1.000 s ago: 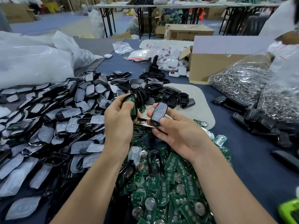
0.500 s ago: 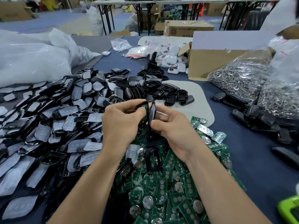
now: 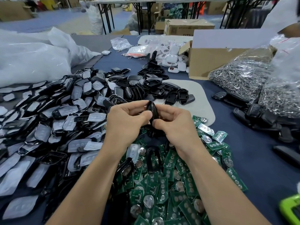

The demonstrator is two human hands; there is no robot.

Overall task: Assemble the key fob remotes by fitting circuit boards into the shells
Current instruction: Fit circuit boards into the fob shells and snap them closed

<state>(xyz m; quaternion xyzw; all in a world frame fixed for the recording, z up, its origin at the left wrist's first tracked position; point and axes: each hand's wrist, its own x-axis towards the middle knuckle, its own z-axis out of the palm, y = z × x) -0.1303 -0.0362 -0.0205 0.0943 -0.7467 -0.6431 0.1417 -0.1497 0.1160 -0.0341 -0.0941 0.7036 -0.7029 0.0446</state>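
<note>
1. The blue-clothed table [image 3: 253, 159] is heaped with stock. Shells with button pads [image 3: 56, 120] lie to the person's left, empty black shell halves [image 3: 154, 91] sit beyond the hands, and green circuit boards [image 3: 170, 184] are spread beneath the forearms.
2. Above the boards, the left hand [image 3: 125, 122] and right hand [image 3: 177, 127] meet. The fingers of both curl round one black key fob [image 3: 152, 111], held edge-on off the table, with thumbs and forefingers pinching it from either side.
3. This looks to me like the closing step, with two halves being pressed together. With the fob edge-on, I cannot tell whether a board sits inside.
4. To do it well, I'd squeeze evenly along the rim, working from one end to the other so the clips catch in turn. I would not force one corner.
5. Last, I'd run a thumb down the seam. A gap probably means the board is off its seat, so reopen it rather than press harder.
</note>
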